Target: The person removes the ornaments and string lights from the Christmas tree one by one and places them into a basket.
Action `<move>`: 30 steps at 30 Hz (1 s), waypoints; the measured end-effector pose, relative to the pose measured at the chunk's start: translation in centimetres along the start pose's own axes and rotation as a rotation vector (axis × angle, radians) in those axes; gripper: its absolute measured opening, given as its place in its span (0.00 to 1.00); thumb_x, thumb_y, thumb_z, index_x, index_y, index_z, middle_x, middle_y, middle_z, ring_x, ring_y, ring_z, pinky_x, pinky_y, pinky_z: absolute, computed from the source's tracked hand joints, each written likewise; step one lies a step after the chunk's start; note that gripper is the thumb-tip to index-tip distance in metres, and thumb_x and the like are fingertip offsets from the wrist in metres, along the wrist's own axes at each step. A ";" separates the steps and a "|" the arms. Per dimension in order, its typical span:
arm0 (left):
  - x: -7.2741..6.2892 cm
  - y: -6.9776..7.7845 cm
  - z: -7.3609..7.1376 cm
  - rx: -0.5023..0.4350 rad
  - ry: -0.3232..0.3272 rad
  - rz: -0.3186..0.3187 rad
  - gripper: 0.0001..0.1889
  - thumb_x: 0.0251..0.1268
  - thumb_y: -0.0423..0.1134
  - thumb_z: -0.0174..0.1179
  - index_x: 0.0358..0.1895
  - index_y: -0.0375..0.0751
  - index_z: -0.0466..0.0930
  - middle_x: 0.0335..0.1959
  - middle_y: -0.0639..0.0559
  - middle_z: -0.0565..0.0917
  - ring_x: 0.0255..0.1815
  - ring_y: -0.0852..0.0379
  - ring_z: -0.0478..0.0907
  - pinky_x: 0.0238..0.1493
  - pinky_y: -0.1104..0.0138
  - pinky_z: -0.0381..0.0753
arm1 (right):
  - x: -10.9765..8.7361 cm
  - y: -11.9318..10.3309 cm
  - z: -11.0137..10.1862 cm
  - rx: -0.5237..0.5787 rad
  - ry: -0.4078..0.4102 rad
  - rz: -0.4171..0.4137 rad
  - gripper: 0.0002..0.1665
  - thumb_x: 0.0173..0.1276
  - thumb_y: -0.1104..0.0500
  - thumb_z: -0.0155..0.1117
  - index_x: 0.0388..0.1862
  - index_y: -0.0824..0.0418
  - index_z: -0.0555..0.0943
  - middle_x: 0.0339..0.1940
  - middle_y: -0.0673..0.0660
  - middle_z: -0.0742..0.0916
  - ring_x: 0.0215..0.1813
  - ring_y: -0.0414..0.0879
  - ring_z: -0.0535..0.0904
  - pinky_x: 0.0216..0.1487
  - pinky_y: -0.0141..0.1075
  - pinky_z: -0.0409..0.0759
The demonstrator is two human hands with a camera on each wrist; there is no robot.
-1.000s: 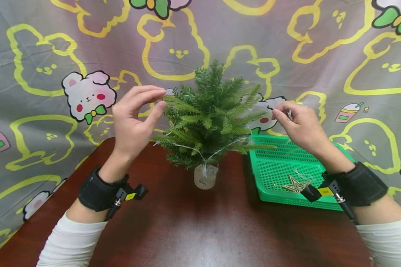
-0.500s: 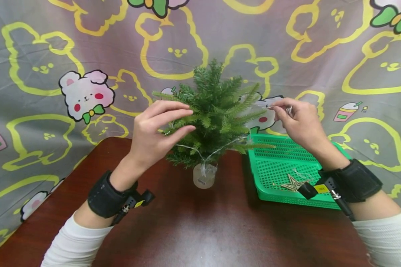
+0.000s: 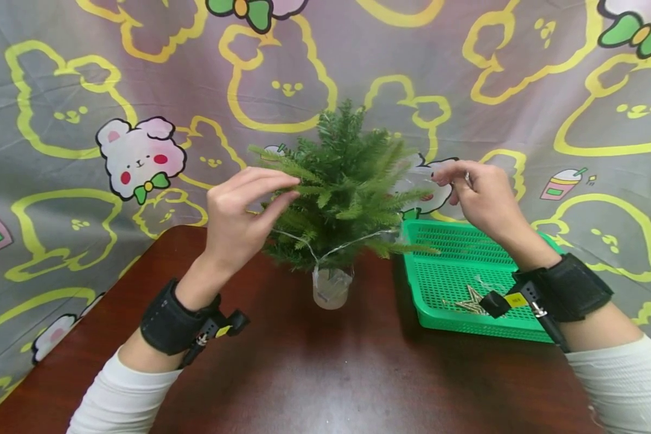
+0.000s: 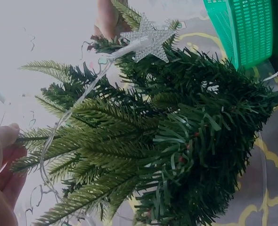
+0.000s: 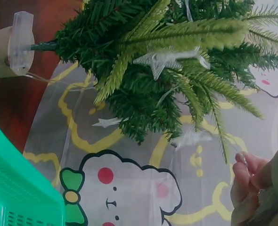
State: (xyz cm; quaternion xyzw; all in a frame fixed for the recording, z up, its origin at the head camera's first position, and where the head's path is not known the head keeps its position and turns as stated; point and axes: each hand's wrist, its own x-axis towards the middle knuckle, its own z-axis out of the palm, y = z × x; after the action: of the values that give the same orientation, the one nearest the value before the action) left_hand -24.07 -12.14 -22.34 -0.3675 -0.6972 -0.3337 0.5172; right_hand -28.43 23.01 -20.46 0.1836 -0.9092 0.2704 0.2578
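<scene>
A small artificial Christmas tree point(image 3: 347, 193) stands upright in a pale round base point(image 3: 325, 295). A clear wire of string lights point(image 3: 352, 244) crosses its lower branches. Clear star lights hang among the needles: one star point(image 4: 148, 41) in the left wrist view, another star point(image 5: 159, 62) in the right. At the tree's left side my left hand point(image 3: 241, 208) pinches a branch tip point(image 4: 28, 138) between thumb and fingers. To the right of the tree, my right hand point(image 3: 483, 193) holds a clear piece of the light string with curled fingers; its palm is partly hidden.
A green plastic basket point(image 3: 420, 307) is on the table's right side, under my right forearm. Inside it lies a gold star point(image 3: 471, 299) with some clear strands. The brown table point(image 3: 304, 374) reaches back to a patterned cloth point(image 3: 195, 72).
My left hand has moved right onto the tree's left branches, and its fingers have closed on a branch tip. My right hand has shifted slightly left, and its fingers have changed position.
</scene>
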 end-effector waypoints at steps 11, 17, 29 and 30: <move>-0.1 -1.1 -0.5 -0.037 0.037 -0.057 0.08 0.56 0.28 0.71 0.40 0.35 0.89 0.37 0.43 0.90 0.40 0.52 0.86 0.46 0.74 0.81 | 0.1 -0.1 0.6 0.055 -0.136 0.093 0.28 0.78 0.39 0.47 0.33 0.60 0.77 0.29 0.59 0.77 0.28 0.52 0.71 0.33 0.43 0.68; -0.3 -1.6 -0.7 -0.030 0.041 -0.096 0.08 0.55 0.27 0.71 0.40 0.34 0.89 0.38 0.43 0.90 0.40 0.52 0.86 0.45 0.76 0.80 | 0.0 -0.1 1.2 0.124 -0.158 0.096 0.27 0.77 0.42 0.52 0.24 0.61 0.72 0.46 0.56 0.87 0.29 0.45 0.75 0.24 0.38 0.65; -0.8 -2.9 -0.9 -0.051 0.053 -0.191 0.08 0.59 0.32 0.70 0.42 0.36 0.89 0.40 0.45 0.90 0.42 0.68 0.84 0.43 0.77 0.80 | -0.2 -0.3 2.2 0.344 -0.203 0.135 0.10 0.76 0.58 0.52 0.36 0.62 0.68 0.33 0.55 0.81 0.26 0.41 0.80 0.27 0.34 0.73; -0.8 -2.9 -0.9 -0.055 0.055 -0.195 0.08 0.58 0.32 0.70 0.42 0.36 0.89 0.41 0.45 0.90 0.42 0.68 0.84 0.45 0.76 0.81 | -0.3 -0.3 2.3 0.355 -0.208 0.137 0.08 0.77 0.58 0.51 0.40 0.62 0.67 0.31 0.55 0.79 0.24 0.40 0.76 0.27 0.34 0.72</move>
State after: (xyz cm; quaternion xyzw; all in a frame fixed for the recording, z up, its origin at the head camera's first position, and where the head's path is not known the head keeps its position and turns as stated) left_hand -26.00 -14.56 -23.16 -0.3028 -0.7056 -0.4116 0.4909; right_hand -28.91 21.46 -22.10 0.1908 -0.8793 0.4230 0.1072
